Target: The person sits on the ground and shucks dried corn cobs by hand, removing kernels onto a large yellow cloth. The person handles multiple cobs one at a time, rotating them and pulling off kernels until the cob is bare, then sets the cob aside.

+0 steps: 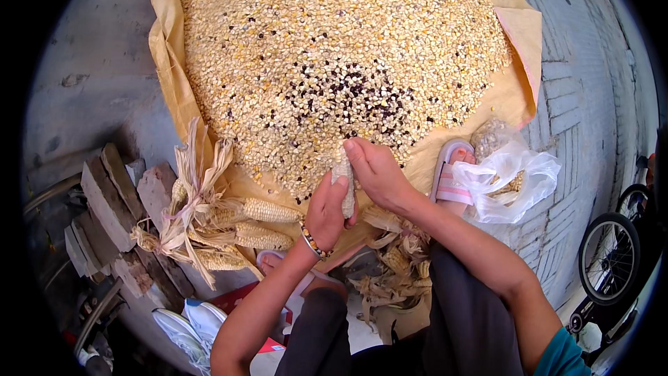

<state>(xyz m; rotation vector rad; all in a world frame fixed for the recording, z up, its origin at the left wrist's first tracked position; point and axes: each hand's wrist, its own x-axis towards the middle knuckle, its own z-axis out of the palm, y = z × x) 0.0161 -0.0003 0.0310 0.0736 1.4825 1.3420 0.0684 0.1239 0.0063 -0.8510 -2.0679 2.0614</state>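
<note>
Both my hands hold one corn cob (342, 180), pale and mostly bare of kernels along its visible side. My left hand (326, 209), with a beaded bracelet at the wrist, grips its lower part. Around the upper end my right hand (377, 167) is closed, thumb near the tip. Beneath and beyond them spreads a thick layer of loose corn kernels (313, 21), cream and yellow, with a patch of dark purple ones (360, 91) just past my hands. The kernels lie on a tan woven sheet (493, 99).
Husked corn ears (269, 211) lie left of my hands, beside stacked bricks (107, 203). More ears and dry husks (399, 261) sit between my legs. A white plastic bag (522, 188) stands by my right sandal (451, 172). Shoes (201, 324) are at lower left, a wheel (609, 258) at right.
</note>
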